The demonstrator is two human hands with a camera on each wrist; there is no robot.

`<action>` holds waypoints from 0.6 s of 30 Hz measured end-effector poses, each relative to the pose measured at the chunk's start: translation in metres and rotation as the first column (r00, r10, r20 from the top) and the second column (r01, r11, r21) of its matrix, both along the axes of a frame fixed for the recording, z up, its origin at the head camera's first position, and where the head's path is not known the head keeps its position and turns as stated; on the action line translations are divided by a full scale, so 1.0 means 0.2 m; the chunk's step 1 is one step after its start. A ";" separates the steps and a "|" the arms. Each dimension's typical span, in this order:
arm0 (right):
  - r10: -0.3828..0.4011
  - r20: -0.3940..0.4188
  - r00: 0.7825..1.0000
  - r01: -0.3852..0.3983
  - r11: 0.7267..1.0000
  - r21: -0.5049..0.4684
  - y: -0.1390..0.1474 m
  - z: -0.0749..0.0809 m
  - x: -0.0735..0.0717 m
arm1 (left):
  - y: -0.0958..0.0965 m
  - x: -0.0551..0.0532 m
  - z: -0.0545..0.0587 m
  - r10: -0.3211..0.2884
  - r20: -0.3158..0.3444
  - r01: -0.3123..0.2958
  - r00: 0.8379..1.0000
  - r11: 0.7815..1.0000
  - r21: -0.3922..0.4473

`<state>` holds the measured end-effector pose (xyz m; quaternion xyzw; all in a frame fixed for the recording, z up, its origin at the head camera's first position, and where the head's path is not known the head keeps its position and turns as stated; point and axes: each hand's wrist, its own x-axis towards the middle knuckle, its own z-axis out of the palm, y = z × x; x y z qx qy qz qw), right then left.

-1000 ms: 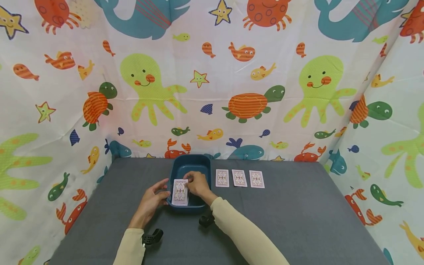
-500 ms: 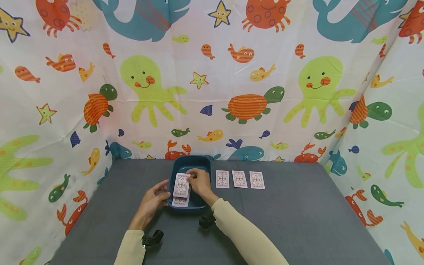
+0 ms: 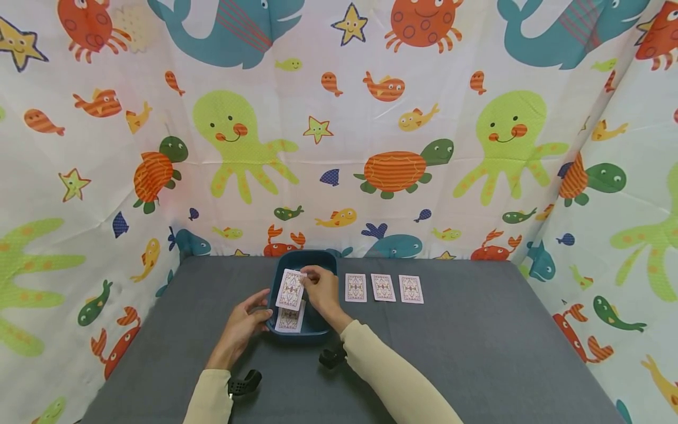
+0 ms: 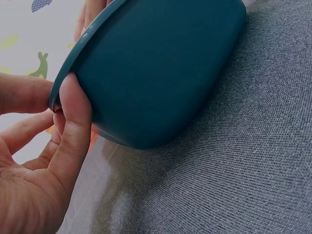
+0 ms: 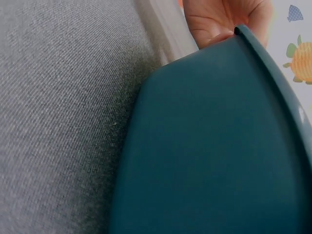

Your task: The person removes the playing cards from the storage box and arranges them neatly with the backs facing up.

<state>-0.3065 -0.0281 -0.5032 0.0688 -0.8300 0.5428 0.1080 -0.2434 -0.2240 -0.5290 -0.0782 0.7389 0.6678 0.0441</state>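
Right hand, head view: fingers curled in, this hand (image 3: 322, 291) pinches a patterned card (image 3: 291, 288) near its upper right corner.
Held card, head view: it hangs tilted over the left side of the blue tray (image 3: 304, 337), partly covering a lower card (image 3: 289, 321) inside; whether more lie beneath that one, I cannot tell.
Left hand, head view: thumb and fingers of this hand (image 3: 245, 319) grip the tray's left rim.
Card row, head view: three cards (image 3: 383, 287) lie apart, patterned sides up, on the table (image 3: 477, 353) just right of the tray.
Step, head view: judging by its pose, one card is being lifted off the other, still within the tray's outline.
Next move, head view: it seems to call for a firm pinch and enough height to clear the rim, with the tray kept steady.
Change, head view: compared with half a second ago, the held card is higher and more tilted, baring more of the lower one; the row looks unmoved.
Tray rim, left wrist view: the left thumb presses just under it, a finger opposite.
Tray wall, right wrist view: it hides the right hand and the cards; what seems the left hand shows beyond.
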 end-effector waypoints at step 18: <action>-0.030 -0.058 0.998 0.021 0.989 -0.150 0.12 0.10 0.03 | 0.00 0.00 0.00 -0.002 -0.004 0.002 1.000 1.000 0.009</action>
